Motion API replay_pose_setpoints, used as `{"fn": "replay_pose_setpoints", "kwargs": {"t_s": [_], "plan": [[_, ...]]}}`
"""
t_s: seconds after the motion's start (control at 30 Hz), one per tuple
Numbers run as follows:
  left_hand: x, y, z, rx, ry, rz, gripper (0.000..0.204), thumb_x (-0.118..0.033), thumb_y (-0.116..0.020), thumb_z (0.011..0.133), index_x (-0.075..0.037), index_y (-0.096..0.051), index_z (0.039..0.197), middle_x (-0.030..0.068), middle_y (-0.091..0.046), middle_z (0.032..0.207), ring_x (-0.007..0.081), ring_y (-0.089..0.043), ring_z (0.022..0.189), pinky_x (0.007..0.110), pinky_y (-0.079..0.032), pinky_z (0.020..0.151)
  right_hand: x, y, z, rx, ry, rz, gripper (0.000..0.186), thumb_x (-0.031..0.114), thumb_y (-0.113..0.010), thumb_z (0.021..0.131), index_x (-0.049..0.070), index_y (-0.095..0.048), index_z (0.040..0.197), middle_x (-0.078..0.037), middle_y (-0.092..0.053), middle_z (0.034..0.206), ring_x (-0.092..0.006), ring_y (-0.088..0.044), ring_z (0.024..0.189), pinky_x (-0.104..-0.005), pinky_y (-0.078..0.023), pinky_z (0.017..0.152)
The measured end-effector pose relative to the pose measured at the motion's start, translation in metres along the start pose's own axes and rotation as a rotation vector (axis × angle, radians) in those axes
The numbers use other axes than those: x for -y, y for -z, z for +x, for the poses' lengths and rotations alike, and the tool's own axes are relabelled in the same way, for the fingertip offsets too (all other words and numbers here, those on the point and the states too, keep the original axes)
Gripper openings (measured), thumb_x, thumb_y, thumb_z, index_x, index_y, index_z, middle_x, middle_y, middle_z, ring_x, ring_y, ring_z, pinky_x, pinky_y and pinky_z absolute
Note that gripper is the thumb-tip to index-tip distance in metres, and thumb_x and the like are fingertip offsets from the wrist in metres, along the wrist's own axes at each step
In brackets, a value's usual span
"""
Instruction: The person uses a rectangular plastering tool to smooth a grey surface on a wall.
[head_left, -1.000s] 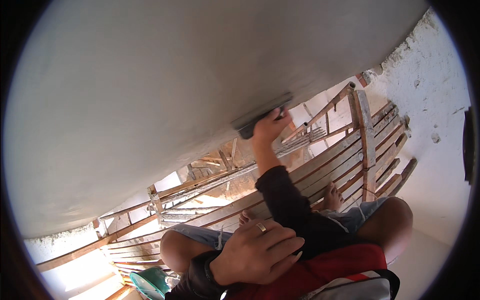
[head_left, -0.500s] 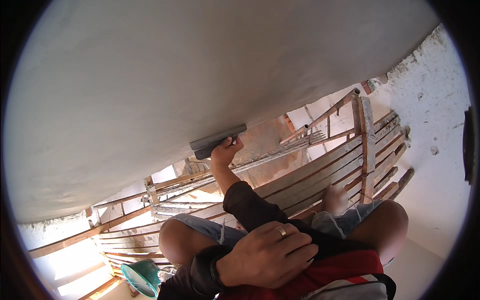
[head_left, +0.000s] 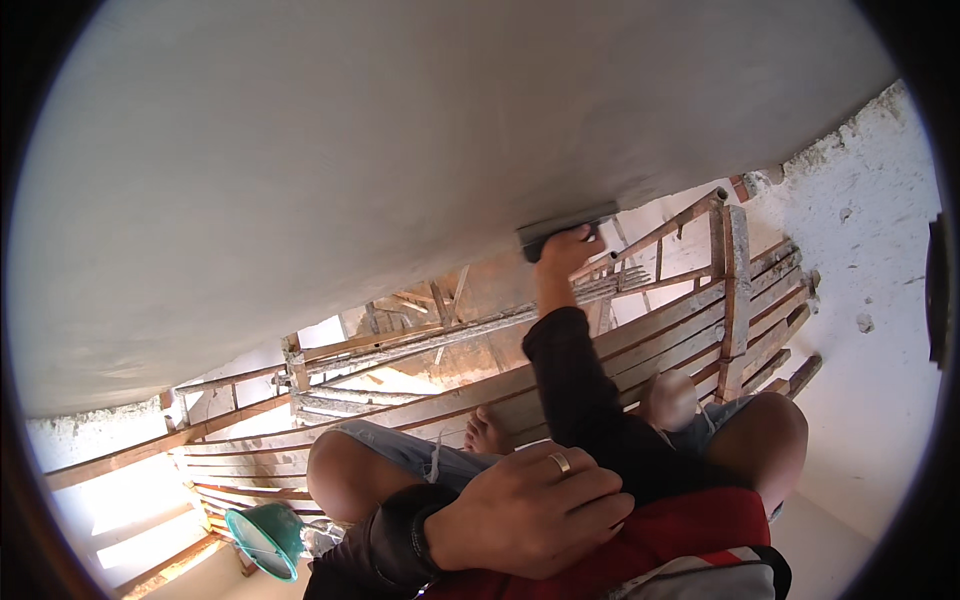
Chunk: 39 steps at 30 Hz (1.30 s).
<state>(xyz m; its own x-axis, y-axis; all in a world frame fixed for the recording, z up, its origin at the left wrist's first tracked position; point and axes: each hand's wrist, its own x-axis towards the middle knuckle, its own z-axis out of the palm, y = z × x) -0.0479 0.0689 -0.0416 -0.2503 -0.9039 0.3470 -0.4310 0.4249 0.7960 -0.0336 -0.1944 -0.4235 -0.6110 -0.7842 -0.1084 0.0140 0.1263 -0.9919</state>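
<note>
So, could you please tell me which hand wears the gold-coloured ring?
The left hand, low before the red garment, has the ring; the right hand shows none and grips a wide-bladed putty knife.

- You see through the left one of two fisheye cameras worn side by side on your head, upright and unmirrored.
- It faces down and forward over your lap, with your left knee [head_left: 335,475] and right knee [head_left: 775,435] at either side.
- Your left hand [head_left: 530,510] sits nearest the lens; your right hand [head_left: 568,248] is farther out.
- A grey plastered surface [head_left: 300,180] spans the far side from left to right, filling most of your upper view.
- Past your knees you look onto a slatted platform [head_left: 670,338], with a white wall [head_left: 870,250] at right.
- Dark corners ring your round field.
</note>
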Motion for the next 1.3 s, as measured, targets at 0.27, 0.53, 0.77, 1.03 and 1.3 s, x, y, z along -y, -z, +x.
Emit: {"fn": "replay_pose_setpoints", "kwargs": {"t_s": [0.27,0.53,0.77,1.03,1.3], "plan": [[0.016,-0.012,0.015,0.035,-0.008,0.057,0.023,-0.017,-0.08,0.079,-0.008,-0.074,0.099,0.004,-0.069,0.097,0.022,-0.068,0.083,0.034,-0.056,0.069,0.004,0.011,-0.266,0.558,-0.835,0.207,0.047,0.013,-0.053,0.105,0.006,-0.023,0.14,-0.022,-0.048,0.13,-0.0313,-0.057,0.115,-0.0432,-0.043,0.099],[0.002,0.015,-0.009,-0.028,0.081,0.087,0.024,-0.017,-0.078,0.079,-0.006,-0.071,0.099,0.0055,-0.066,0.095,0.0227,-0.067,0.083,0.034,-0.056,0.071,0.024,0.014,0.041,0.162,-0.16,0.163,0.03,0.014,-0.054,0.106,0.0,-0.041,0.129,-0.023,-0.057,0.122,-0.0302,-0.062,0.104,-0.0408,-0.051,0.09],[-0.004,0.01,-0.015,-0.068,0.022,0.082,0.022,-0.015,-0.071,0.079,-0.004,-0.069,0.098,0.0065,-0.064,0.096,0.022,-0.065,0.085,0.033,-0.055,0.075,0.043,0.007,-0.121,0.193,-0.201,0.068,0.037,0.02,-0.052,0.107,-0.001,-0.036,0.132,-0.025,-0.054,0.122,-0.0334,-0.061,0.108,-0.0442,-0.05,0.093],[-0.004,0.021,-0.012,0.003,0.062,0.251,0.022,-0.021,-0.079,0.079,-0.01,-0.074,0.097,0.0039,-0.07,0.097,0.0215,-0.07,0.086,0.033,-0.057,0.07,0.045,0.094,-0.361,0.95,-0.67,0.217,0.043,0.02,-0.064,0.102,0.01,-0.032,0.13,-0.012,-0.053,0.11,-0.0155,-0.054,0.094,-0.0319,-0.046,0.083],[-0.005,0.13,-0.137,-0.378,0.194,-0.126,0.022,-0.016,-0.078,0.084,-0.005,-0.071,0.101,0.0077,-0.071,0.088,0.0223,-0.069,0.082,0.034,-0.054,0.077,0.041,0.157,-0.269,1.413,0.21,0.182,0.046,0.021,-0.064,0.101,0.002,-0.043,0.137,-0.019,-0.064,0.112,-0.0254,-0.064,0.103,-0.0373,-0.051,0.091]]}}
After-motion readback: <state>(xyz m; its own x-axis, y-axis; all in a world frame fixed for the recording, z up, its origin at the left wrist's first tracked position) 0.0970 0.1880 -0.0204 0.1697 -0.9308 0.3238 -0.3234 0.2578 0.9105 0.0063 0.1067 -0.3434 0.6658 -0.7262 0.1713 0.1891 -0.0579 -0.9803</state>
